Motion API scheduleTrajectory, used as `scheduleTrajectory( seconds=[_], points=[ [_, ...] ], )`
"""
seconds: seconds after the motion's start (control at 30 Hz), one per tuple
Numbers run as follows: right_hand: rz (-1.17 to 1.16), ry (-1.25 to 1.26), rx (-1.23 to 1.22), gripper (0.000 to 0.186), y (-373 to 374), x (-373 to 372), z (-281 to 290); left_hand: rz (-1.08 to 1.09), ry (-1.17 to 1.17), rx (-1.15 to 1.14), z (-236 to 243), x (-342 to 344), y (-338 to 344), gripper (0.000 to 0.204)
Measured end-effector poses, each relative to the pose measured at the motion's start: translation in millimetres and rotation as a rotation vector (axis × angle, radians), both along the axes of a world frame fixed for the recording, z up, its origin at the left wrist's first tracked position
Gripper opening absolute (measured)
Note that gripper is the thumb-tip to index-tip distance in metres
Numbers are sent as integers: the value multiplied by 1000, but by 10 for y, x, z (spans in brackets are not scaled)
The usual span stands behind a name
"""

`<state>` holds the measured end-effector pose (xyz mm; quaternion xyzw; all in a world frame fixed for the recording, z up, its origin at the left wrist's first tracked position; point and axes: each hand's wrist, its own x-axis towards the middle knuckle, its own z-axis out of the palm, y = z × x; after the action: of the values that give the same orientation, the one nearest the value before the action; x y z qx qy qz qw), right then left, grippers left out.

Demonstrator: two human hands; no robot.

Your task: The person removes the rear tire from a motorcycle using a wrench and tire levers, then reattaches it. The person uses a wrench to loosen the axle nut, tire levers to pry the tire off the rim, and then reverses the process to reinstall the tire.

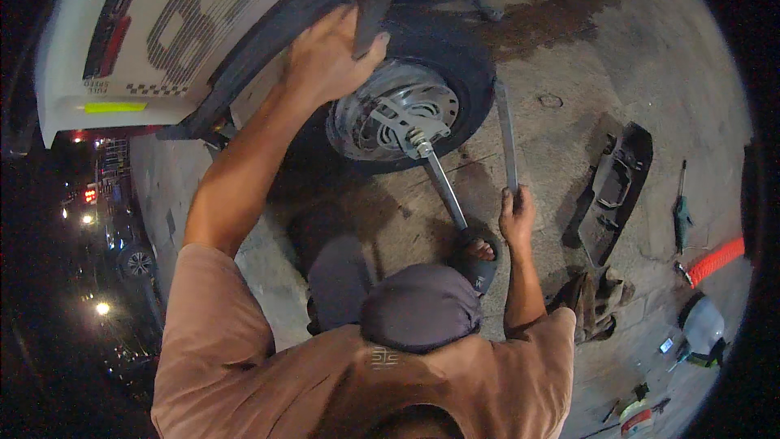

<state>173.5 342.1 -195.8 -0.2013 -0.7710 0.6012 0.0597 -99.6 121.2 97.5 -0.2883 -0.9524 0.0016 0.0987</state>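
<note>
Wheel inspection: right hand on bar, left hand at wheel arch

The bare right hand (517, 211) holds a long, flat, grey metal bar (505, 130) by its lower end, fingers and thumb pinching it; the upper end stands at the edge of the black rubber tyre (479, 73). The bare left hand (333, 57) is above the tyre, thumb apart from the fingers, with a dark, flat strip (375, 4) between them; whether the fingers are pressed on it cannot be determined.

A second straight, silver metal bar (447, 187) runs from the centre of the silver metal wheel (349, 118) to a foot in a dark sandal (481, 280). Right of this, a black, elongated, tray-like part (636, 167) lies on the grey concrete floor (569, 142), near a green-handled screwdriver (682, 223).
</note>
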Motion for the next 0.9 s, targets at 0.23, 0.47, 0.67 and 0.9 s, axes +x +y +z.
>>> scheduleTrajectory(
  seconds=[0.23,0.47,0.67,0.9],
  points=[
    [-117,-372,437,31,173,389,-251,10,7,106,34,53,45,48],
    [-33,39,756,31,311,-22,552,74,-63,68,84,46,80,59],
    [265,928,-610,77,-285,-1817,2803,43,-55,66,-20,26,6,60],
    [85,842,-514,53,-638,-2288,3758,53,-75,306,-65,418,-437,82]
  ],
)
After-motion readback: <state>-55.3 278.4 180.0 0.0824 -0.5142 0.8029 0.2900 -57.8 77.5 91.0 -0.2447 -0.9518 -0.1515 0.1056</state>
